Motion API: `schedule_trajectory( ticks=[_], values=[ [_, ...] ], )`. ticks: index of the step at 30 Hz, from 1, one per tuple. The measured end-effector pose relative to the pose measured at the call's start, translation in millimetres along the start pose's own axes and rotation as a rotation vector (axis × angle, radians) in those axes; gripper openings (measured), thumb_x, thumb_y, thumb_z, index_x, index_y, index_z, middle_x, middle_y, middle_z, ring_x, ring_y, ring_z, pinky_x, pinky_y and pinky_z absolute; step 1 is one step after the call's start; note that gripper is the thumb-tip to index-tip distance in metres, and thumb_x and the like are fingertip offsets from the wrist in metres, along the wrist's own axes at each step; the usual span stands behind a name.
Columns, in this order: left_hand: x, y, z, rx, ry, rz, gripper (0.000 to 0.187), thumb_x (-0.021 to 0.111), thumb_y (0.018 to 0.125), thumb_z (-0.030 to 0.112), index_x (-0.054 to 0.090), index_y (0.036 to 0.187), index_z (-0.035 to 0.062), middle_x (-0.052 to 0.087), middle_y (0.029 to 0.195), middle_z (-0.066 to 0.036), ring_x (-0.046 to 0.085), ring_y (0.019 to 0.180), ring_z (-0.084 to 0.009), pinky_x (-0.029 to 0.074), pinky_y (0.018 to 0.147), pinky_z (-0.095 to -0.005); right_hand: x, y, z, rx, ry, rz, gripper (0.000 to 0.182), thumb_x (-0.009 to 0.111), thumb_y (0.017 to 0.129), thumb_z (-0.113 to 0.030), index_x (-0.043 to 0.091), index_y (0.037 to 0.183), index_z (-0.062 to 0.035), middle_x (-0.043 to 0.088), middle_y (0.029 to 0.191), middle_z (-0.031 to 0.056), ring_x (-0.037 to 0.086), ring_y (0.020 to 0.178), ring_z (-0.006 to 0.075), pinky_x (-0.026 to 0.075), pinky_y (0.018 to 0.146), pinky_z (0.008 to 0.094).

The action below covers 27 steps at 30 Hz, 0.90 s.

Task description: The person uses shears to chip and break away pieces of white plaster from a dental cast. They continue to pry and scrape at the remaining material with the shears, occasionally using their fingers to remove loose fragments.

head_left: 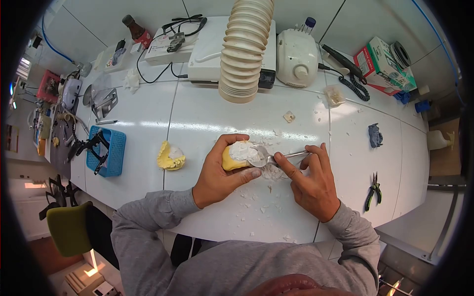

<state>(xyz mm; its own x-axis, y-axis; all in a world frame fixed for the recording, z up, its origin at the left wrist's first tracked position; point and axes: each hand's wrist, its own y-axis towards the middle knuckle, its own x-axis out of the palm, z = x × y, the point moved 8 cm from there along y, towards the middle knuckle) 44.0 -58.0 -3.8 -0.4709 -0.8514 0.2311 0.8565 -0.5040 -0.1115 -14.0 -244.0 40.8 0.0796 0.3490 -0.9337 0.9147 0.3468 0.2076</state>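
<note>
My left hand (220, 172) is wrapped round a yellow cast (233, 161) with white plaster (243, 150) on top. A metal spoon (291, 155) is held by its handle in my right hand (314, 182), and its bowl rests against the white plaster. Below the spoon, white crumbs (272, 172) are heaped on the white table. Another yellow cast (171, 156), arch-shaped with white material in its middle, lies left of my left hand.
A ribbed hose (245, 54) hangs over the table's back. Left stands a blue basket (114, 153); right lie green-handled pliers (374, 191) and a grey-blue piece (375, 135). Behind are a white device (297, 56) and a glove box (382, 64). Crumbs are scattered near the front edge.
</note>
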Motion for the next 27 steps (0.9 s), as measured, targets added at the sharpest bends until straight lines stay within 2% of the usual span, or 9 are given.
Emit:
schedule_trajectory(
  ticks=[5,8,11,14,17,23,27],
  values=[
    [-1,0,1,0.012,0.065,0.032,0.062,0.081,0.092,0.006,0.041,0.14,-0.0001,0.061,0.126,-0.013,0.066,0.12,-0.0184,0.058,0.101,-0.0298,2,-2,0,-0.003,-0.008,0.008,0.076,0.066,0.084,0.005,0.063,0.149,-0.0343,0.043,0.093,0.0114,0.056,0.107,0.0385,0.039,0.112,0.071],
    [-1,-1,0,0.022,0.038,0.043,0.062,0.08,0.093,0.006,0.041,0.14,-0.0005,0.062,0.126,-0.013,0.066,0.119,-0.0181,0.058,0.101,-0.03,-2,-1,2,0.043,0.076,0.032,0.078,0.067,0.082,0.006,0.064,0.148,-0.0335,0.045,0.1,0.0129,0.056,0.108,0.0388,0.04,0.112,0.0651],
    [-1,0,-1,0.011,0.035,0.036,0.062,0.08,0.093,0.006,0.041,0.141,-0.0006,0.062,0.126,-0.013,0.066,0.119,-0.0176,0.058,0.101,-0.0302,-1,-2,1,0.031,0.076,0.076,0.085,0.064,0.078,0.011,0.062,0.15,-0.0339,0.05,0.111,0.0158,0.055,0.11,0.038,0.039,0.113,0.0602],
    [-2,1,0,0.009,0.029,0.05,0.062,0.081,0.093,0.006,0.041,0.141,-0.001,0.061,0.126,-0.014,0.066,0.119,-0.0175,0.058,0.102,-0.0303,3,1,-1,-0.036,-0.042,0.037,0.091,0.061,0.075,0.016,0.06,0.152,-0.0336,0.052,0.118,0.0183,0.054,0.112,0.037,0.04,0.11,0.0584],
    [-3,1,0,-0.007,0.032,0.039,0.062,0.081,0.093,0.006,0.042,0.141,-0.0012,0.061,0.127,-0.014,0.066,0.119,-0.0174,0.057,0.102,-0.0302,6,1,-3,-0.042,-0.031,0.036,0.096,0.059,0.072,0.017,0.058,0.154,-0.0331,0.054,0.121,0.0193,0.053,0.113,0.0364,0.04,0.107,0.0575],
    [-4,-1,0,0.006,0.05,0.039,0.059,0.08,0.093,0.004,0.043,0.139,-0.0011,0.061,0.126,-0.013,0.066,0.119,-0.0174,0.058,0.101,-0.0298,7,-1,-6,-0.043,-0.026,-0.017,0.098,0.061,0.068,0.016,0.058,0.154,-0.0306,0.054,0.119,0.0186,0.053,0.113,0.036,0.038,0.106,0.0542],
    [-5,-2,-1,0.002,0.046,0.036,0.057,0.079,0.093,0.004,0.044,0.138,-0.001,0.062,0.125,-0.014,0.067,0.118,-0.0174,0.058,0.1,-0.0297,9,-1,-7,-0.089,-0.042,-0.01,0.096,0.062,0.068,0.015,0.058,0.154,-0.0281,0.054,0.116,0.0165,0.053,0.108,0.0336,0.04,0.1,0.0513]
  ],
)
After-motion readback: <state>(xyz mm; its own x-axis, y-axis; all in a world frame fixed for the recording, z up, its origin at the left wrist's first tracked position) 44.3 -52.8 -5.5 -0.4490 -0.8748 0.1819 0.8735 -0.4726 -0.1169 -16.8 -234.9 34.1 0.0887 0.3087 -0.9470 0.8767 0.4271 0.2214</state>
